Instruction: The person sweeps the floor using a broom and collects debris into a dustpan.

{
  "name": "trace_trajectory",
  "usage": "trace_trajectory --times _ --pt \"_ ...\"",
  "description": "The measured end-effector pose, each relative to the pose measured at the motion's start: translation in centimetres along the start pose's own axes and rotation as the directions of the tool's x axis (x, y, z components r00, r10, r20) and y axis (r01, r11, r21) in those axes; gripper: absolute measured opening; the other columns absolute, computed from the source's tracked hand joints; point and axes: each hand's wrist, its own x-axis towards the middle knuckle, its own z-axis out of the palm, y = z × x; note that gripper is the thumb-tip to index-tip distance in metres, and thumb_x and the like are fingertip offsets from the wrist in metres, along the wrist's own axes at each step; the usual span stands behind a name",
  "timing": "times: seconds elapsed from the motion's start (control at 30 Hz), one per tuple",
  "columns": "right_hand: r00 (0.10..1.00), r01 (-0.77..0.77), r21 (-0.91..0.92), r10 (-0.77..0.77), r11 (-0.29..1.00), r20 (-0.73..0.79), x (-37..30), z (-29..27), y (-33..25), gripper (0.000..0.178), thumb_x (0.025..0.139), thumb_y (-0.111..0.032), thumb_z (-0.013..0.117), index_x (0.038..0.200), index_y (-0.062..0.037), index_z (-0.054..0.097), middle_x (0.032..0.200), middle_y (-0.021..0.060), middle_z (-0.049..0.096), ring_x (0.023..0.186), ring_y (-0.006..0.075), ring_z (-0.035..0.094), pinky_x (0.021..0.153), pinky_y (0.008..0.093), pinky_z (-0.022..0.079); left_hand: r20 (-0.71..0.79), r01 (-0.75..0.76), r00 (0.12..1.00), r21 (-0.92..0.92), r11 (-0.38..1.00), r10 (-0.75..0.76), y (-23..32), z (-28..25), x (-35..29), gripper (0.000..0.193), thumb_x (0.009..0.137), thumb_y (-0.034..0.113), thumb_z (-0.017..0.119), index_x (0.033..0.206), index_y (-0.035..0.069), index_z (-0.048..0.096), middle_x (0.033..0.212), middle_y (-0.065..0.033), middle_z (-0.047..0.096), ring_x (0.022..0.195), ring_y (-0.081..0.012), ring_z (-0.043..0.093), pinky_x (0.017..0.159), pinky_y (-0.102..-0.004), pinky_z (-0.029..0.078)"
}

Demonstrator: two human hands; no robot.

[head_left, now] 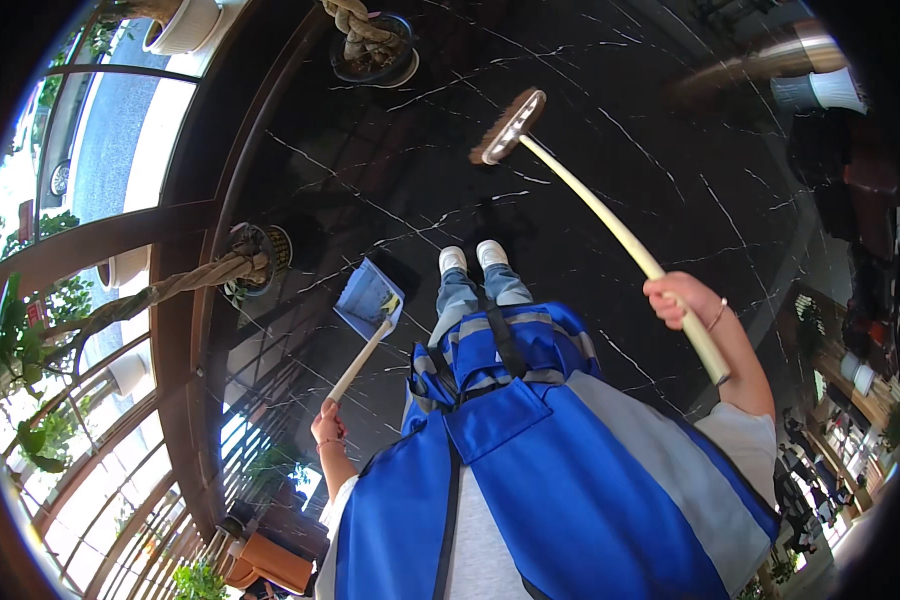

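My right hand (682, 300) is wrapped round the pale wooden handle of a broom (600, 212), near its upper end. The broom's brown-bristled head (508, 127) points away from me, out ahead and a little right of my shoes. On the left, my left hand (328, 424) grips the end of a dustpan's light wooden handle (360, 362). The blue dustpan (368, 298) hangs at the left of my legs, with something small and yellowish near its handle joint. Whether either tool touches the floor I cannot tell.
Dark polished floor (420, 170) with white veins spreads around my white shoes (470, 256). A braided-trunk potted plant (255, 262) stands left by the windows, another pot (375, 50) farther ahead. Brown furniture (270, 565) is at lower left. A white pot (835, 90) stands far right.
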Motion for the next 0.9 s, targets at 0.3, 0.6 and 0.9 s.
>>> trace_trajectory --times 0.3,0.6,0.9 --pt "0.833 -0.105 -0.412 -0.146 0.905 -0.533 1.4 -2.4 13.4 0.016 0.067 -0.011 0.052 0.066 0.0042 0.052 0.05 0.0081 0.05 0.041 0.0183 0.052 0.039 0.0308 0.045 0.247 -0.51 0.847 0.124 0.851 0.471 5.9 4.6 -2.1 0.03 0.07 0.031 0.053 0.061 0.002 0.051 0.044 0.0008 0.039 0.033 -0.0069 0.034 0.029 -0.0207 0.023" --pt "0.812 -0.233 -0.471 -0.096 0.851 -0.575 3.3 -2.1 27.0 0.018 0.071 -0.005 0.041 0.072 0.0063 0.054 0.062 0.0126 0.055 0.051 0.0209 0.057 0.045 0.0314 0.046 0.676 -0.774 0.5 0.068 0.63 0.541 14.3 20.0 -10.5 0.029 0.07 0.031 0.053 0.062 0.003 0.05 0.043 0.0017 0.035 0.031 -0.0066 0.03 0.029 -0.0201 0.022" --pt "0.846 -0.262 -0.404 0.006 0.877 -0.534 5.4 -1.0 29.6 0.017 0.069 -0.003 0.038 0.069 0.0027 0.054 0.063 0.0121 0.055 0.058 0.0214 0.057 0.053 0.0326 0.046 0.735 -0.795 0.455 0.081 0.602 0.502 15.3 18.5 -10.0 0.027 0.07 0.03 0.052 0.062 0.004 0.049 0.041 0.0026 0.031 0.03 -0.0063 0.026 0.028 -0.0196 0.02"
